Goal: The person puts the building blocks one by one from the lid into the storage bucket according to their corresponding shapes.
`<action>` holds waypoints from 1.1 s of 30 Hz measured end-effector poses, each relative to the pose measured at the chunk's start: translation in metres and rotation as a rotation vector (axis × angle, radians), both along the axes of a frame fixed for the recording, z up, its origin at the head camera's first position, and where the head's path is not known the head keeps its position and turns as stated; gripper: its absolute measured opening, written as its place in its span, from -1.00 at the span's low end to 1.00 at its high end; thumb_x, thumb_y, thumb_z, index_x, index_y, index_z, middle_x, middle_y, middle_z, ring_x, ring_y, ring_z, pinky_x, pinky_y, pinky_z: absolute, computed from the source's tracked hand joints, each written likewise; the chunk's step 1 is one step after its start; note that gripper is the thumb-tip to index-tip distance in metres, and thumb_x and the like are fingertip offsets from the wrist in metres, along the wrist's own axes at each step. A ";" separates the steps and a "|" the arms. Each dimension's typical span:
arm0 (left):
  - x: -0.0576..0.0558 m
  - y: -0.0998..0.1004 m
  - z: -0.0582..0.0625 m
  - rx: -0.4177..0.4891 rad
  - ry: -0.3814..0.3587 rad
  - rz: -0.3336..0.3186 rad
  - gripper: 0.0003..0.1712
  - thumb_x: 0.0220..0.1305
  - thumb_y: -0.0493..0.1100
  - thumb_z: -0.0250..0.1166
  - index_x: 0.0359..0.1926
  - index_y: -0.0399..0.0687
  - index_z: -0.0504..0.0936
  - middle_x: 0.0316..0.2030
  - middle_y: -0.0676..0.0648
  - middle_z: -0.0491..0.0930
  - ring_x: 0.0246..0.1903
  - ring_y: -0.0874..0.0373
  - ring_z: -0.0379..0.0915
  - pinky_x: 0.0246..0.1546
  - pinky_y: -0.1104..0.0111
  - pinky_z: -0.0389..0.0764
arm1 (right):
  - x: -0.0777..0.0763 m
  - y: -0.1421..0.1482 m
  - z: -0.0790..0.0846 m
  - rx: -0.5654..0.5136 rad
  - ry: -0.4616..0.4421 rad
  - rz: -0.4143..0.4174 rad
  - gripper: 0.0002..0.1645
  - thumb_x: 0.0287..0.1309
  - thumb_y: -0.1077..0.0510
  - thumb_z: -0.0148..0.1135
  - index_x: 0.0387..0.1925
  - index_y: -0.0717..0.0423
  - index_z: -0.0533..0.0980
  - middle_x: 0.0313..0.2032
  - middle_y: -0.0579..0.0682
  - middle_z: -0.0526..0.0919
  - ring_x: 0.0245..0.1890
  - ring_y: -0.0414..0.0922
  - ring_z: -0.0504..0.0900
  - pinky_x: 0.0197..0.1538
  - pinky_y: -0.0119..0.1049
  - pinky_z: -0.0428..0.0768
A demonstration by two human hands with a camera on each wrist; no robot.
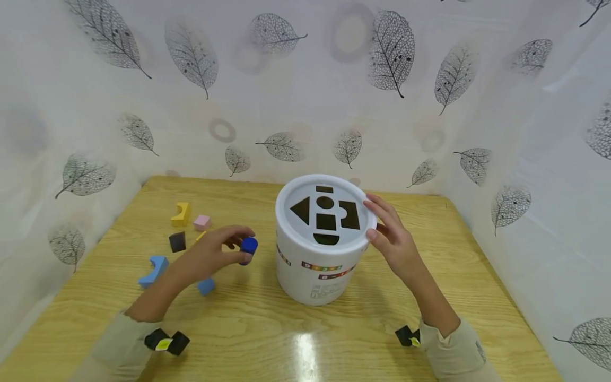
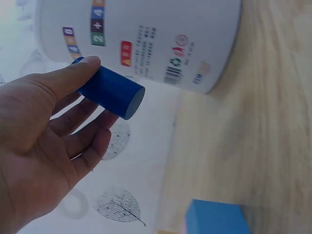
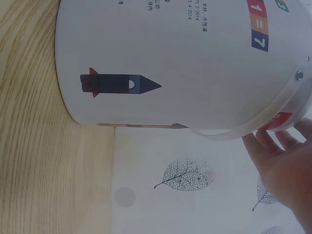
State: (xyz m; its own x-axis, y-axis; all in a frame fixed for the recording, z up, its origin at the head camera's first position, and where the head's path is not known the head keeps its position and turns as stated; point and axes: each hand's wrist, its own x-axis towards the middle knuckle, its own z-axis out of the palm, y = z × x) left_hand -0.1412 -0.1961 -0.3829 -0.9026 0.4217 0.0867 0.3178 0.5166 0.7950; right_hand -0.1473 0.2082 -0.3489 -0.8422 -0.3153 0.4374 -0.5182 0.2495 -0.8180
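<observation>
My left hand (image 1: 215,254) pinches a dark blue cylinder block (image 1: 249,249) between thumb and fingers, to the left of a white bucket and above the table. In the left wrist view the cylinder (image 2: 111,92) slants, its flat end towards the camera, and the bucket's printed side (image 2: 146,34) is behind it. The upright white bucket (image 1: 310,284) has a lid (image 1: 298,233) with several shaped holes, among them a circle, a triangle and a square. My right hand (image 1: 393,244) rests on the right of the lid's rim, thumb and fingers spread; in the right wrist view its fingertips touch the rim.
Left on the wooden table (image 1: 382,339) lie a yellow arch block (image 1: 181,214), a pink block (image 1: 202,222), a black block (image 1: 177,242), a light blue arch (image 1: 154,271) and a blue block (image 1: 206,286). Leaf-print curtains (image 1: 305,95) surround the table's back and sides.
</observation>
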 end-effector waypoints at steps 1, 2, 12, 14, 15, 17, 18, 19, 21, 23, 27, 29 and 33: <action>0.001 0.001 0.003 0.011 0.004 -0.001 -0.53 0.31 0.04 0.39 0.19 0.09 0.56 -0.03 0.09 0.64 -0.02 0.10 0.54 -0.01 0.15 0.61 | 0.000 0.000 0.000 -0.001 -0.001 0.000 -0.35 0.40 0.29 0.06 0.47 -0.01 0.32 0.53 -0.13 0.14 0.40 -0.20 0.31 0.28 -0.51 0.43; 0.001 0.002 0.007 0.018 0.005 0.001 -0.54 0.30 0.04 0.40 0.17 0.09 0.56 -0.05 0.08 0.65 -0.03 0.10 0.54 -0.02 0.16 0.61 | 0.000 0.000 0.000 -0.001 -0.002 0.000 -0.35 0.40 0.29 0.06 0.47 0.00 0.32 0.53 -0.14 0.14 0.40 -0.20 0.31 0.29 -0.51 0.43; 0.010 0.005 0.047 0.059 0.082 -0.014 -0.61 0.29 -0.02 0.42 0.11 0.18 0.59 -0.12 0.13 0.65 -0.11 0.11 0.52 -0.08 0.33 0.58 | -0.001 0.000 0.000 -0.011 0.005 0.013 -0.36 0.40 0.30 0.06 0.48 0.03 0.31 0.54 -0.10 0.14 0.40 -0.19 0.30 0.28 -0.50 0.44; 0.010 0.006 0.055 0.059 0.102 -0.021 -0.63 0.28 -0.03 0.43 0.09 0.19 0.59 -0.13 0.14 0.65 -0.12 0.14 0.52 -0.07 0.35 0.58 | -0.001 0.000 0.000 -0.010 0.006 0.013 -0.36 0.40 0.30 0.06 0.48 0.02 0.31 0.54 -0.10 0.14 0.40 -0.20 0.31 0.28 -0.50 0.44; 0.009 0.007 0.059 0.057 0.114 -0.026 -0.64 0.28 -0.04 0.44 0.07 0.19 0.60 -0.14 0.15 0.65 -0.12 0.15 0.52 -0.06 0.36 0.57 | -0.001 0.001 -0.001 -0.008 0.007 0.012 -0.36 0.40 0.30 0.06 0.48 0.02 0.31 0.54 -0.10 0.14 0.40 -0.20 0.31 0.28 -0.50 0.44; 0.008 0.008 0.066 0.057 0.127 -0.036 -0.65 0.28 -0.05 0.43 0.07 0.19 0.60 -0.14 0.14 0.64 -0.12 0.16 0.51 -0.06 0.36 0.57 | -0.001 0.001 -0.001 -0.007 0.009 0.013 -0.35 0.40 0.30 0.06 0.48 0.02 0.31 0.54 -0.10 0.14 0.40 -0.21 0.32 0.28 -0.49 0.44; 0.008 0.008 0.070 0.055 0.135 -0.042 -0.65 0.28 -0.06 0.43 0.07 0.18 0.60 -0.14 0.14 0.64 -0.11 0.16 0.51 -0.06 0.36 0.57 | -0.001 0.001 -0.001 -0.006 0.011 0.012 -0.35 0.40 0.31 0.06 0.48 0.02 0.31 0.53 -0.10 0.14 0.39 -0.21 0.32 0.28 -0.49 0.44; 0.008 0.008 0.074 0.056 0.141 -0.045 -0.64 0.28 -0.06 0.43 0.08 0.18 0.60 -0.14 0.14 0.64 -0.11 0.16 0.51 -0.06 0.36 0.58 | -0.001 0.000 -0.001 -0.010 0.009 0.013 -0.35 0.40 0.31 0.06 0.48 0.02 0.31 0.53 -0.10 0.14 0.38 -0.21 0.34 0.28 -0.49 0.45; 0.008 0.008 0.082 0.043 0.158 -0.042 -0.63 0.28 -0.06 0.43 0.09 0.17 0.61 -0.13 0.14 0.64 -0.11 0.16 0.51 -0.07 0.37 0.58 | -0.001 0.000 -0.002 -0.013 0.007 0.015 -0.35 0.40 0.33 0.05 0.48 0.02 0.31 0.53 -0.10 0.14 0.36 -0.20 0.37 0.27 -0.48 0.46; 0.008 0.009 0.090 0.034 0.168 -0.035 -0.61 0.28 -0.07 0.43 0.11 0.15 0.60 -0.13 0.13 0.64 -0.12 0.17 0.52 -0.07 0.37 0.57 | -0.001 0.000 -0.002 -0.015 0.004 0.014 -0.35 0.40 0.33 0.05 0.48 0.02 0.31 0.53 -0.10 0.14 0.34 -0.20 0.38 0.26 -0.48 0.47; 0.007 0.014 0.107 0.026 0.177 -0.017 -0.59 0.27 -0.05 0.44 0.13 0.16 0.60 -0.13 0.12 0.64 -0.13 0.17 0.53 -0.05 0.35 0.58 | -0.001 -0.001 -0.001 -0.015 0.000 0.005 -0.35 0.40 0.33 0.05 0.47 0.02 0.31 0.53 -0.12 0.15 0.34 -0.20 0.38 0.25 -0.49 0.47; 0.006 0.019 0.113 0.029 0.175 -0.014 -0.57 0.26 -0.04 0.45 0.14 0.19 0.60 -0.13 0.11 0.63 -0.11 0.17 0.53 -0.04 0.31 0.58 | -0.001 0.000 -0.001 -0.017 -0.001 0.005 -0.35 0.40 0.33 0.05 0.47 0.02 0.31 0.53 -0.13 0.15 0.34 -0.20 0.39 0.25 -0.48 0.48; 0.000 0.031 0.122 0.037 0.181 -0.040 -0.55 0.27 0.00 0.44 0.16 0.19 0.59 -0.10 0.10 0.60 -0.09 0.18 0.53 -0.03 0.24 0.59 | -0.001 0.000 -0.001 -0.018 -0.007 0.007 -0.35 0.40 0.33 0.05 0.47 0.03 0.31 0.53 -0.13 0.14 0.33 -0.19 0.40 0.24 -0.48 0.49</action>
